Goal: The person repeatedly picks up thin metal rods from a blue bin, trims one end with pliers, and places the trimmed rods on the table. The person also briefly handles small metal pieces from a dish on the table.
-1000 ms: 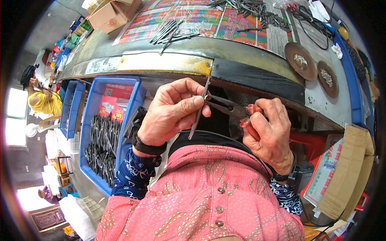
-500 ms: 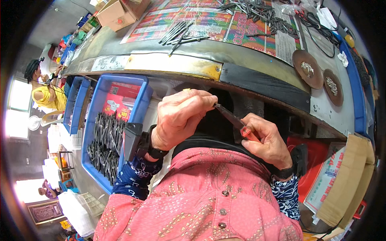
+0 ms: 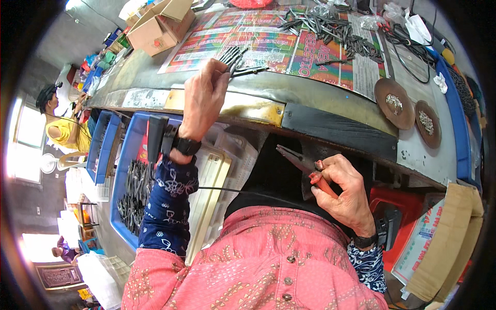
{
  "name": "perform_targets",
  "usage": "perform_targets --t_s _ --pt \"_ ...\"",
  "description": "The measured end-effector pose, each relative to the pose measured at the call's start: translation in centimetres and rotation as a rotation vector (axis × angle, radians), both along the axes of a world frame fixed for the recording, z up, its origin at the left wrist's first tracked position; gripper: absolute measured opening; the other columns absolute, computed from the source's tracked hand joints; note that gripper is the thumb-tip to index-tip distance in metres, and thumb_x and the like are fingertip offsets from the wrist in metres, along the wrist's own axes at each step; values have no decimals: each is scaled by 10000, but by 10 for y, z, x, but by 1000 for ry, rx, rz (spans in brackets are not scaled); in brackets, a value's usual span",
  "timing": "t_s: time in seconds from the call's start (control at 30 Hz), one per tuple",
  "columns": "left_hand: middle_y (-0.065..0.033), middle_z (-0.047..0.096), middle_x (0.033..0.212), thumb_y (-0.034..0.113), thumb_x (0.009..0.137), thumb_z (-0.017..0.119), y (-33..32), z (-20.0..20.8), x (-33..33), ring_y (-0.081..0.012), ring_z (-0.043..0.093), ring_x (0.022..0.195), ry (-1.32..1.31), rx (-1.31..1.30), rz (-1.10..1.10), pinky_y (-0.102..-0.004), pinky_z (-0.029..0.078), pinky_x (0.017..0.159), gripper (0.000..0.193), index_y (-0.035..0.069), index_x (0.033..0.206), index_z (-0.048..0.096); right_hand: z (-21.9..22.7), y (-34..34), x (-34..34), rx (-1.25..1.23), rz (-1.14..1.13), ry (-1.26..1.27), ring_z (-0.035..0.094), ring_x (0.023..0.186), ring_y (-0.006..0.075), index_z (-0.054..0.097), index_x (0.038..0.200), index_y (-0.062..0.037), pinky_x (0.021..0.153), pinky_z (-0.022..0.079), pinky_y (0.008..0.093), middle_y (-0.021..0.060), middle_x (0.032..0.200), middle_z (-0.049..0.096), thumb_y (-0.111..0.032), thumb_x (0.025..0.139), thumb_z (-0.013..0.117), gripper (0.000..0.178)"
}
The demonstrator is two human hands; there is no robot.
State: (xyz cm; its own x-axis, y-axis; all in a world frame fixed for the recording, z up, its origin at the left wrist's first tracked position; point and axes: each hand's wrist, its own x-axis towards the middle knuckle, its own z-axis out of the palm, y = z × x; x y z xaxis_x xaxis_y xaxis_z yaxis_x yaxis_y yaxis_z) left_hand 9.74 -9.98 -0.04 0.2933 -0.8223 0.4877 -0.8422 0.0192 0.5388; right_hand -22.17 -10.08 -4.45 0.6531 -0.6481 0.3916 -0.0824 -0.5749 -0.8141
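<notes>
My left hand (image 3: 206, 95) is over the table's near edge, at a small bunch of thin black rods (image 3: 235, 56). Its fingers are bent together at the rods' near ends; what they pinch, if anything, is hidden. In front of my body, my right hand (image 3: 341, 188) grips pliers (image 3: 298, 157) by their red-orange handles. The jaws point up and left, slightly parted, with nothing visible between them. Below and left of my left arm, a blue tub (image 3: 137, 124) holds many similar black rods (image 3: 133, 199).
More black pieces (image 3: 361, 45) lie heaped on the table's far right. Two brown dishes (image 3: 385, 85) with small pale bits stand at the right. There are cardboard boxes at back left (image 3: 157, 35) and lower right (image 3: 439, 248). A person in yellow (image 3: 70, 129) sits far left.
My left hand has moved from the pliers' tip up and left to the rods on the table. The right hand stays low with the pliers, whose jaws have parted.
</notes>
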Motion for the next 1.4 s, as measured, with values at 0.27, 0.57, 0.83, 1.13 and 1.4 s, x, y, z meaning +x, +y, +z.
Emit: perform_targets --t_s 0.27,0.57,0.83,1.13,1.4 --pt "-179 641 772 210 854 713 -49 -21 36 -337 622 717 -399 -44 40 -415 470 654 230 -4 906 649 -3 -3 1 17 -23 58 631 894 303 633 843 4 801 513 369 154 926 606 12 653 707 204" --pt "-169 583 814 148 820 701 -66 -40 37 -393 579 793 -558 -38 82 -486 452 672 195 50 874 540 -9 -7 4 -53 -49 36 616 823 287 657 821 -47 724 514 387 107 880 612 -36 682 723 154" --pt "-146 664 723 187 934 630 -41 -11 4 -336 647 669 -371 -64 99 -399 472 609 169 29 888 589 0 -3 -1 -66 -65 25 627 885 296 634 837 -9 795 510 373 145 927 608 13 630 718 224" --pt "-46 667 769 98 960 625 46 12 -71 -16 427 516 1051 177 -380 -167 291 453 155 -16 1063 649 17 2 4 -427 -273 5 571 829 291 576 828 -23 726 464 388 124 963 587 16 642 742 252" --pt "-122 676 831 79 973 607 78 9 -81 -33 407 492 1466 237 -562 -172 273 432 105 20 1056 632 26 13 3 -581 -295 104 552 862 288 568 825 -43 765 414 406 116 993 574 -16 630 740 262"
